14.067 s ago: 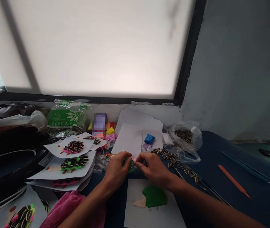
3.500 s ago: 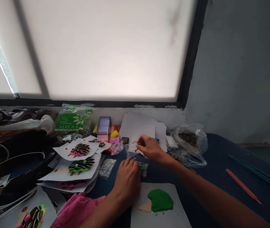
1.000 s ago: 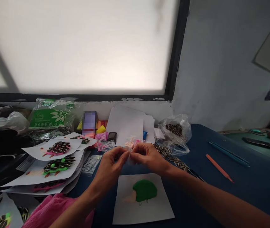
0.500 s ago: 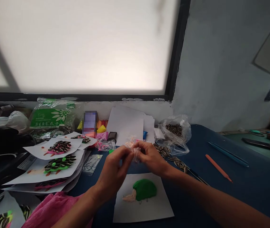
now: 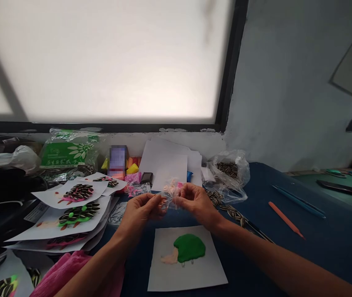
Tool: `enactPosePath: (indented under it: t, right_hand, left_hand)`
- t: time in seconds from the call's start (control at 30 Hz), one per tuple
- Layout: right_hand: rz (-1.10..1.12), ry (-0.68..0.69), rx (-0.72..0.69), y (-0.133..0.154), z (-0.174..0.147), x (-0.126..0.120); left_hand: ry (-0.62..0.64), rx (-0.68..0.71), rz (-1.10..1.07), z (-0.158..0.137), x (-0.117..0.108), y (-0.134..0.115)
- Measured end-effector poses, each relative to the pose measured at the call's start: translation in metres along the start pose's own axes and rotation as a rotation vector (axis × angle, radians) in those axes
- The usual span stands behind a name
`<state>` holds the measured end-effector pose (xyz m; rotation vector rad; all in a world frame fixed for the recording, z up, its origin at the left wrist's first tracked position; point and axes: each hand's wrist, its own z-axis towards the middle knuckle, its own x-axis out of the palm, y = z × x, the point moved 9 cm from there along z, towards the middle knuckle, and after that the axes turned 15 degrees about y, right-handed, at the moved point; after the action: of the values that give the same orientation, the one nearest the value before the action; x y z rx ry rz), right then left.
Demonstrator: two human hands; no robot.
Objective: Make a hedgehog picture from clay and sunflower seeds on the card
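Note:
Above the drawing, my left hand (image 5: 146,206) and my right hand (image 5: 196,202) pinch a small clear plastic bag (image 5: 171,199) between them. Pale peach and pink bits show in or behind the bag; which, I cannot tell. Below my hands a white paper card (image 5: 191,276) lies flat on the dark blue table. On it is a hedgehog shape with a green clay body (image 5: 190,248) and a peach clay head (image 5: 171,258). Two small drawn feet show under the body.
Stacked cards (image 5: 102,218) with seed-covered hedgehogs and a pink cloth (image 5: 73,274) lie left. Behind are a green seed packet (image 5: 67,152) and white paper sheets (image 5: 166,161). Loose sunflower seeds (image 5: 214,197), a seed bag (image 5: 228,171) and an orange clay tool (image 5: 285,219) are right.
My left hand has moved left, away from my right, and the plastic bag now stretches between them. The card lies in the same place.

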<state>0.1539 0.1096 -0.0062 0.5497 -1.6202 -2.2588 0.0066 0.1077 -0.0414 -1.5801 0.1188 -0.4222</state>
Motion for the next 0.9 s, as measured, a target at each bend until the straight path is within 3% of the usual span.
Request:
enactPosePath:
  t: [0.23, 0.4, 0.7, 0.9]
  right_hand:
    - [-0.099, 0.011, -0.104, 0.011, -0.002, 0.007]
    - [-0.066, 0.114, -0.043, 0.006, 0.0, 0.015]
    - [-0.023, 0.131, -0.014, -0.004, 0.0, 0.02]
    - [-0.071, 0.1, 0.018, -0.007, -0.002, 0.018]
  left_hand:
    - [0.022, -0.009, -0.048, 0.003, 0.002, 0.006]
    - [0.053, -0.037, -0.056, 0.003, 0.007, 0.011]
    - [0.0, 0.038, 0.024, 0.004, -0.002, 0.015]
    - [0.029, 0.027, 0.085, 0.001, 0.006, 0.002]
